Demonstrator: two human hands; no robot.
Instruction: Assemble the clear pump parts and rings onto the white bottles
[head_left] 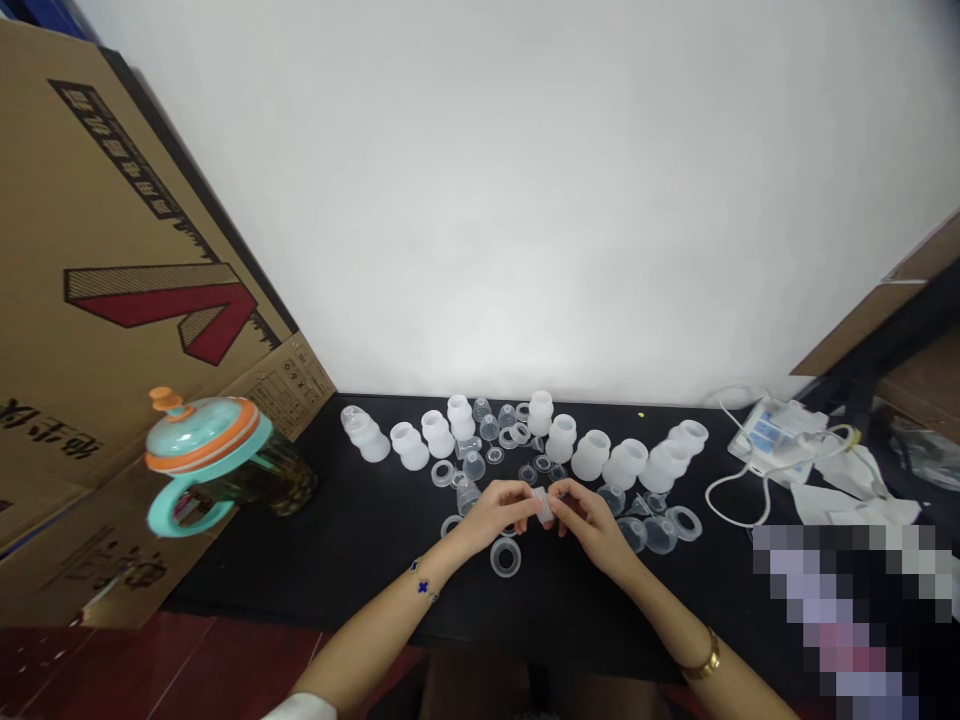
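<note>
Both my hands meet over a black table [360, 540]. My left hand [496, 511] and my right hand [589, 518] pinch one small clear plastic part [541, 503] between their fingertips. A clear ring [505, 557] lies just below my left hand. Behind the hands stands a row of white translucent bottle bodies [589, 454], with several small clear caps, rings and domes [487, 440] scattered among them. More clear domes and a ring [683, 522] lie to the right of my right hand.
A large cardboard box [112, 300] leans at the left, with a glass jug with a teal handle and orange-rimmed lid [214, 462] in front of it. A white device with cables and plastic bags [780, 445] sits at the right. A white wall rises behind.
</note>
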